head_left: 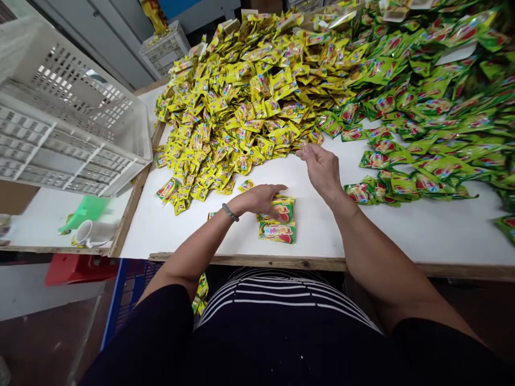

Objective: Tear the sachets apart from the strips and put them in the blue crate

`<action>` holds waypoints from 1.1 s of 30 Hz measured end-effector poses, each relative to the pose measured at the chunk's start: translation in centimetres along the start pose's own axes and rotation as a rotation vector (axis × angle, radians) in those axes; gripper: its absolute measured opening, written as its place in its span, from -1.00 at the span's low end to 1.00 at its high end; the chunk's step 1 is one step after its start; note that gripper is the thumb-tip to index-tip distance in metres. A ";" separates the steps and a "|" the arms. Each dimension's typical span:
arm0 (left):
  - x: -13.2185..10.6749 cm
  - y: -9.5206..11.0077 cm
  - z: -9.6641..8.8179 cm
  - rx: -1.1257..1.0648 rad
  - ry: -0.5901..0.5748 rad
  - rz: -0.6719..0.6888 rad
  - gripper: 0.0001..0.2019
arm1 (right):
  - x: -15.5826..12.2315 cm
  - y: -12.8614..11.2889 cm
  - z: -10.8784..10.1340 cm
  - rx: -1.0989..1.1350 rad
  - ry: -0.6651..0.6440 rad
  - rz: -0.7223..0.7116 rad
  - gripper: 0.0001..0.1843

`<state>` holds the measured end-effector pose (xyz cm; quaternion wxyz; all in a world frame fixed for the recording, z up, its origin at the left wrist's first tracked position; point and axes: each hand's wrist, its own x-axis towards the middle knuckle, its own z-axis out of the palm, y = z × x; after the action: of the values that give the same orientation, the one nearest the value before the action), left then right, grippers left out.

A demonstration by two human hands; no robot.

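Green rectangular plastic packets [277, 235] partly under your spread left hand [262, 199]; curled right hand [323, 167], grip unclear, near small glossy yellow packets [245, 115].

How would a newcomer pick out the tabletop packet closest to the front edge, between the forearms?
On the white table, find the wooden front edge nearest the striped shirt. Just beyond it lies a green-and-yellow packet with red fruit print. Unlike the neighbouring packet, partly covered by the left hand, its printed face is plain to see.
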<state>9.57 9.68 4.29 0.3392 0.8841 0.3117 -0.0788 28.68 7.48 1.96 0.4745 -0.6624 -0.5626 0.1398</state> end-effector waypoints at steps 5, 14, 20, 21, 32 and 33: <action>0.7 0.6 -0.2 0.202 -0.076 -0.073 -0.29 | 0.3 0.3 0.0 -0.078 -0.018 -0.034 -0.34; -2.5 3.1 -0.7 -0.145 -0.220 0.022 -0.48 | 0.7 0.7 -0.6 -0.138 -0.019 -0.073 -0.47; -2.9 3.5 2.7 -0.198 -0.236 -0.044 -0.39 | 0.1 0.3 -0.9 -0.195 -0.056 -0.092 -0.51; -3.1 3.4 3.1 -0.262 -0.222 -0.063 -0.41 | -0.1 0.2 -1.0 -0.202 -0.062 -0.098 -0.51; -5.9 3.9 4.1 -0.074 -0.218 0.065 -0.32 | -1.4 0.4 -0.7 -0.309 -0.121 -0.098 -0.67; -6.1 3.9 4.2 -0.045 -0.209 0.056 -0.31 | -1.5 0.3 -0.7 -0.303 -0.123 -0.090 -0.67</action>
<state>7.41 1.64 5.40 0.3919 0.8715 0.2515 -0.1541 28.85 5.84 1.52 0.3399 -0.6906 -0.6344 0.0721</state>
